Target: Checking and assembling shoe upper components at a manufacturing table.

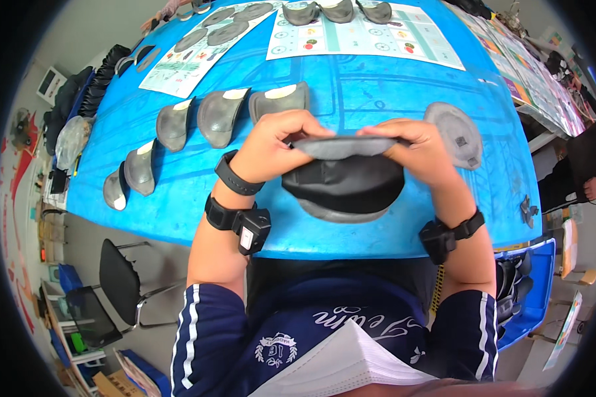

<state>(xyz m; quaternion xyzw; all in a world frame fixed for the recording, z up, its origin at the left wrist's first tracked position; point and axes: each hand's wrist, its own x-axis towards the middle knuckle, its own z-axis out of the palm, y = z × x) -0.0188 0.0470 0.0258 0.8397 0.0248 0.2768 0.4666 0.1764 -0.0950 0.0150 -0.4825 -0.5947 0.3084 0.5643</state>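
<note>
My left hand (271,144) and my right hand (417,147) grip the two ends of a curved shoe-upper-like piece (343,180) near the table's front edge. Its body is smooth and black, with a grey fuzzy band along the top and a grey rim below. Fingers and thumbs pinch the top band from both sides; some fingertips are hidden behind it. Just beyond my left hand stands a similar curved grey piece (278,100) with a pale patch. A flat, rounded grey piece (454,132) with small dark squares lies right of my right hand.
More curved pieces (220,118) line the left side of the blue-covered table (377,86). Printed sheets (371,41) carry further pieces at the back. Lower right is a blue crate (536,291) of black items; a chair (120,278) stands lower left. Another person's hand (591,188) shows far right.
</note>
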